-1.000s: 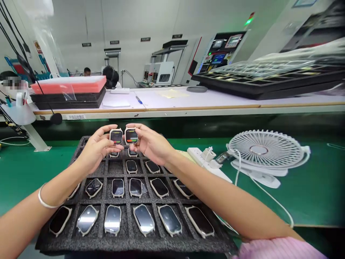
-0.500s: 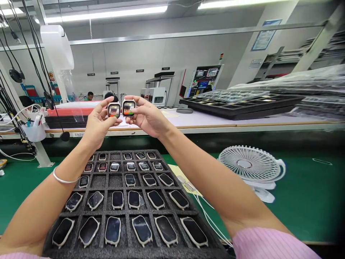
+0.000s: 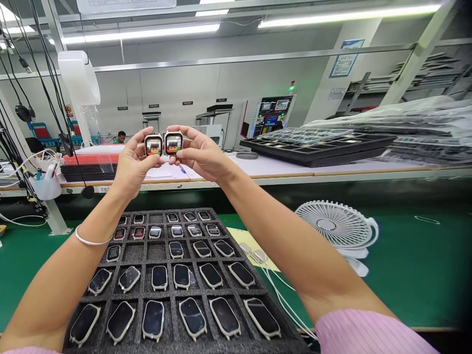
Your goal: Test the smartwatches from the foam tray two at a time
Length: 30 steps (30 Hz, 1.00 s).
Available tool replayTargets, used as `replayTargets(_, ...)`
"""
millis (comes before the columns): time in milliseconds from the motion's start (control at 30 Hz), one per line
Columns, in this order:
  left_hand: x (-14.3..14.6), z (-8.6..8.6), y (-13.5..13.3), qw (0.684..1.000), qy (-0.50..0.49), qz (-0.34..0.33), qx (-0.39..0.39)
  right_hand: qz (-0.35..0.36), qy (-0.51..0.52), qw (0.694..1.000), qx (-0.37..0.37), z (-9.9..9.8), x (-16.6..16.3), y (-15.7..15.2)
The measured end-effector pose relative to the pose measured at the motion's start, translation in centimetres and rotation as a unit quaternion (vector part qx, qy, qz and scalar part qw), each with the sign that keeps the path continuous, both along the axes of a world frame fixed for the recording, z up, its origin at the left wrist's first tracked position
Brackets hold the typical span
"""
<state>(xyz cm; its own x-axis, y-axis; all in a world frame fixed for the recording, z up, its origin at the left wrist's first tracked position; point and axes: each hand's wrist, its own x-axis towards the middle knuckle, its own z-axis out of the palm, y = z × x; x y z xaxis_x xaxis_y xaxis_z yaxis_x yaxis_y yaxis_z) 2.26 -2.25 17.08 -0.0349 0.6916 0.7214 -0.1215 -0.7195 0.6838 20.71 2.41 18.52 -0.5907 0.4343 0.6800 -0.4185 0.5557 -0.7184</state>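
My left hand (image 3: 134,162) pinches a strapless smartwatch (image 3: 153,146) by its edges, its lit screen turned toward me. Beside it, my right hand (image 3: 202,155) grips a second smartwatch (image 3: 173,143), also lit, between thumb and fingers. Both are held up side by side at arm's length, above the shelf edge. Below my arms lies a dark foam tray (image 3: 145,251) divided into compartments. Most of these hold a light-framed watch body, such as the watch (image 3: 153,319) in the front row. A few compartments in the further rows are bare.
A white fan (image 3: 332,223) stands right on the green bench (image 3: 416,280). White cables (image 3: 280,295) run along the tray's right side. On the raised shelf are black trays (image 3: 317,147), a red-topped stack (image 3: 96,160) and a pen cup (image 3: 46,187). Cords (image 3: 47,59) hang at left.
The view has tilted up and shifted slightly. Both watches remain in my hands, now a little closer together, with their screens facing me more squarely.
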Motion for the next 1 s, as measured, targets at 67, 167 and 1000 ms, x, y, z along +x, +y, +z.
replayTargets(67, 0.1, 0.0, 0.0, 1.0, 0.0, -0.001, 0.001, -0.004, 0.0, 1.0, 0.005, 0.0, 0.1, 0.0)
replayTargets(167, 0.2, 0.1, 0.0, 1.0, -0.005, -0.006, 0.002, -0.005, 0.0, 1.0, 0.011, 0.1, 0.3, -0.1)
replayTargets(1000, -1.4, -14.5, -4.4, 0.949, 0.025, -0.008, -0.313, 0.044, -0.034, 0.955, -0.291, -17.4, -0.8, -2.5)
